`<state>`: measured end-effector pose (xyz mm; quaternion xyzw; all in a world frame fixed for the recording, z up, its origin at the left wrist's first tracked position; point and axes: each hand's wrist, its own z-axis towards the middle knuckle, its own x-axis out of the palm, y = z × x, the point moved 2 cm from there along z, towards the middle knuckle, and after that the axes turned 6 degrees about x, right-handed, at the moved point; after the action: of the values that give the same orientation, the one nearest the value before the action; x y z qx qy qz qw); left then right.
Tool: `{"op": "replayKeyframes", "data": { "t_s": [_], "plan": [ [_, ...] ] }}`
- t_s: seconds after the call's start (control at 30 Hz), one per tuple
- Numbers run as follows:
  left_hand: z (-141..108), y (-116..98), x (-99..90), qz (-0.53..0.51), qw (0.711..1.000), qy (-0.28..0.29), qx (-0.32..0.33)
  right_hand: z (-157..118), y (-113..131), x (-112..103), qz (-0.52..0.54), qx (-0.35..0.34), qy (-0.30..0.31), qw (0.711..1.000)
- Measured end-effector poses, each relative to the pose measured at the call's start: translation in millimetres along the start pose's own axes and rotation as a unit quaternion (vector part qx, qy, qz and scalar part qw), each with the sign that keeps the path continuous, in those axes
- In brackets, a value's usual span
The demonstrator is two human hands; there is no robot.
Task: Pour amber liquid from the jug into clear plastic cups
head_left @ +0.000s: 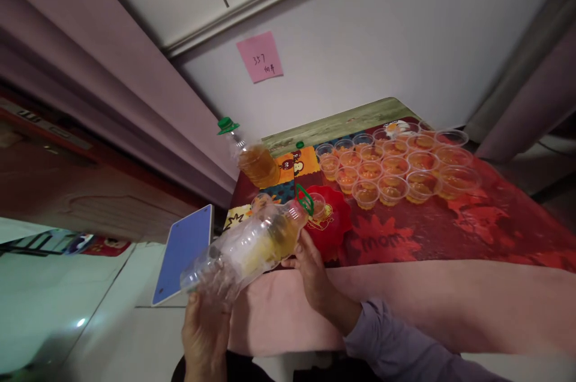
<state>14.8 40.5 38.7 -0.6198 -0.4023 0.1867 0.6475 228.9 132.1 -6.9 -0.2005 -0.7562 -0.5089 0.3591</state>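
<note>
A large clear plastic bottle point(252, 244) with some yellowish liquid lies tilted, its neck toward the upper right. My left hand point(207, 328) grips its base end. My right hand point(312, 271) supports the bottle from below near the neck, fingers against it. A green handle ring point(305, 199) hangs around the neck, beside a small clear cup point(318, 207) on a red scalloped plate point(335, 232). Rows of clear cups point(393, 189) with amber liquid stand to the right. Another bottle point(258, 165), with a green top and amber liquid, stands at the back left.
The table has a red patterned cover point(432, 238) and a pink cloth point(405, 304) along its front. A small green cap point(300, 145) lies near the back edge. Another clear cup point(261, 202) sits behind the held bottle. A blue board point(185, 253) is at the left.
</note>
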Motion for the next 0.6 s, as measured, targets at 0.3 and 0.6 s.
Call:
{"op": "replayKeyframes", "data": {
  "t_s": [0.3,0.6],
  "plan": [
    [6,40,-0.9,-0.198,0.973,0.101,-0.059,-10,-9,-1,-0.018,-0.07,0.056,0.996],
    [46,79,-22.0,-0.363,0.908,0.198,-0.066,-7,-38,-4,-0.138,-0.015,0.122,0.983]
  ]
}}
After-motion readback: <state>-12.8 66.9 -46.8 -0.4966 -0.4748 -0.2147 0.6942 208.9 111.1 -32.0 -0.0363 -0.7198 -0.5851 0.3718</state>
